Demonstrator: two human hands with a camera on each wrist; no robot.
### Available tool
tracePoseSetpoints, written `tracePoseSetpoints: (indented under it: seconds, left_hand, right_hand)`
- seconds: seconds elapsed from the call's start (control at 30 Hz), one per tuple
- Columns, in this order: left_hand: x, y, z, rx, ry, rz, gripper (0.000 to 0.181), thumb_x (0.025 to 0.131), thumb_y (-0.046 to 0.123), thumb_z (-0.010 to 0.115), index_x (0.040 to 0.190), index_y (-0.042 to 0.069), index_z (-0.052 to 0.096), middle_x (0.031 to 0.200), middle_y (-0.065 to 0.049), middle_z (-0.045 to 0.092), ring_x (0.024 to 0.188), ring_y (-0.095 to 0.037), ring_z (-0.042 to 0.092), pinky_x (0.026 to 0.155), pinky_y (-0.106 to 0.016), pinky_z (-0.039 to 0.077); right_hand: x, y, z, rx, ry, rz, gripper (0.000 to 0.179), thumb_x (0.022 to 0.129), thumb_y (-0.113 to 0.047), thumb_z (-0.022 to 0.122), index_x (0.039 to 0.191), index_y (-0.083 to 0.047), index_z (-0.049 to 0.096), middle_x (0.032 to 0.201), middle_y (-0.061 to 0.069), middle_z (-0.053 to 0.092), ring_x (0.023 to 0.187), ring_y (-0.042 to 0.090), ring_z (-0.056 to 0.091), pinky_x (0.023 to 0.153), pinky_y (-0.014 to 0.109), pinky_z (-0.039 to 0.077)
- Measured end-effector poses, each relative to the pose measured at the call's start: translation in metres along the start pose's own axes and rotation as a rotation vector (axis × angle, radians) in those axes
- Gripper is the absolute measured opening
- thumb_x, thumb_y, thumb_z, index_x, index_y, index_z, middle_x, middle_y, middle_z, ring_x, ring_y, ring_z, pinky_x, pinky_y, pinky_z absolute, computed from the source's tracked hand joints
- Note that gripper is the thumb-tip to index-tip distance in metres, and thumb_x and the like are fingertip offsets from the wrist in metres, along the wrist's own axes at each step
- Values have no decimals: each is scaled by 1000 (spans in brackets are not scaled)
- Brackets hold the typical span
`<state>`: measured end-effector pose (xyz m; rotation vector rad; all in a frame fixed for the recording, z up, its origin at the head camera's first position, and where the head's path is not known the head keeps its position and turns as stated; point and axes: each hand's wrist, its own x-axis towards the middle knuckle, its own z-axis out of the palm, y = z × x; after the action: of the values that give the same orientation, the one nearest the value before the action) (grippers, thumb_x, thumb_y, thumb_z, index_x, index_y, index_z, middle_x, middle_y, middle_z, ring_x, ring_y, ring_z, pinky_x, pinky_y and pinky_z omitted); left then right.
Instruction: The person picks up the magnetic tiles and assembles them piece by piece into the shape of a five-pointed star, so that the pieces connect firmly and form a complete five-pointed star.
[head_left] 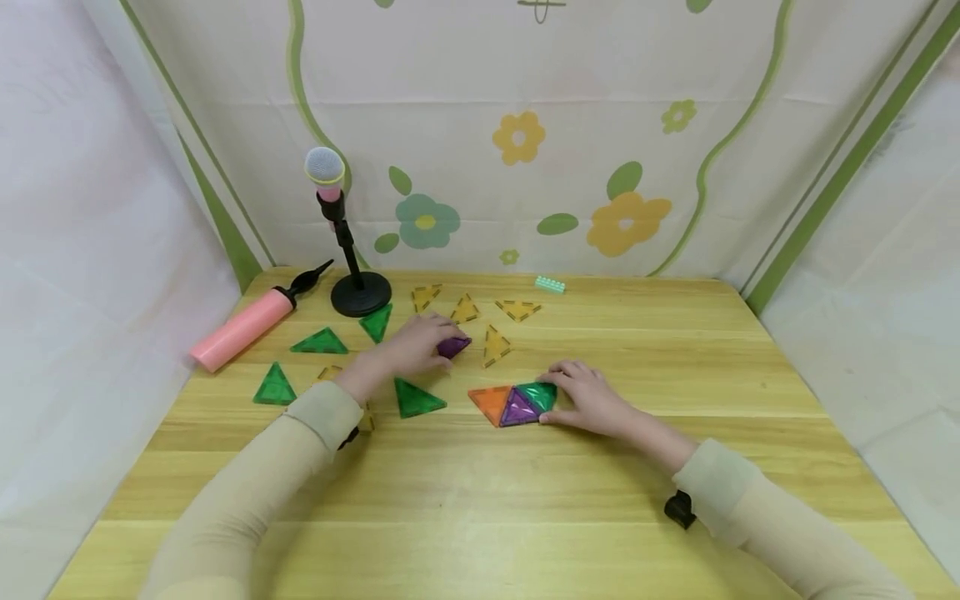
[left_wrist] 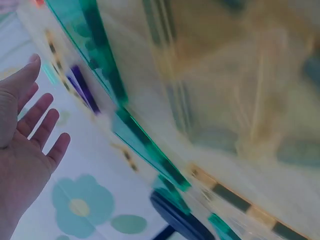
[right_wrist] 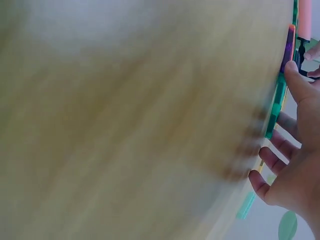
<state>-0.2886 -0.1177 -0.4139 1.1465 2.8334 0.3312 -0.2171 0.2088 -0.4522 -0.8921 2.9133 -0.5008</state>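
Observation:
In the head view my left hand (head_left: pixel 412 346) is over a purple triangle tile (head_left: pixel 453 347), its fingers loosely bent. The left wrist view shows that hand's fingers spread, with a gap before the purple tile (left_wrist: pixel 84 90). My right hand (head_left: pixel 588 398) holds a teal-green triangle tile (head_left: pixel 538 393) between thumb and fingers at its edges. That tile lies flat against a second purple tile (head_left: pixel 519 408), which adjoins an orange triangle tile (head_left: pixel 491 403). The right thumb tip lies where the teal-green and purple tiles meet.
Green triangle tiles (head_left: pixel 418 398) and yellow triangle tiles (head_left: pixel 496 346) lie scattered around the left hand. At the back left stand a toy microphone (head_left: pixel 360 292) on a stand and a pink pump (head_left: pixel 243 329). A mint building brick (head_left: pixel 550 284) lies near the back edge.

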Motion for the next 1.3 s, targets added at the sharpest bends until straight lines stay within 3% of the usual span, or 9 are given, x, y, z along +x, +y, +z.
tracePoseSetpoints:
  seconds: [0.2,0.43,0.67,0.87,1.07,1.3]
  left_hand:
    - [6,-24,1,-15,-38,-94,54,86,32,70,133,12,55,135,-11,51,131,-35,38,106,-58,27]
    - [9,-37,8,-61,-88,-152,58,84,41,70,133,14,55,132,-10,51,125,-31,41,101,-54,32]
    - [10,-39,7,-140,-81,-164,58,82,42,72,130,13,58,129,-11,51,122,-31,41,103,-54,30]
    - [13,-37,8,-169,-79,-187,59,80,46,73,127,13,60,125,-10,52,118,-30,42,101,-52,30]
    - [17,-39,11,-200,-66,-195,57,77,43,77,122,11,60,119,-7,56,110,-26,48,97,-48,33]
    - [16,-37,6,-322,-1,-216,35,82,27,74,109,10,59,103,-7,63,91,-21,58,80,-36,46]
  right_hand:
    - [-4,-1,0,2,15,-17,64,77,-57,70,129,-21,58,126,5,50,117,24,43,93,52,35]
    - [-13,-1,-2,27,-3,-41,64,77,-53,72,132,-22,57,123,6,49,114,26,42,98,55,32]
    - [-14,0,-4,89,17,-4,71,72,-49,77,132,-17,55,128,8,51,119,29,42,101,57,31]
    - [-15,1,-4,59,60,70,80,65,-55,80,127,-10,57,128,12,51,120,34,42,97,59,35]
    - [-15,3,-1,54,71,79,78,65,-57,79,125,-12,60,125,11,51,115,31,43,92,57,37]
    - [-14,8,-1,56,61,65,77,67,-57,78,129,-17,58,127,9,49,115,28,42,92,54,36]
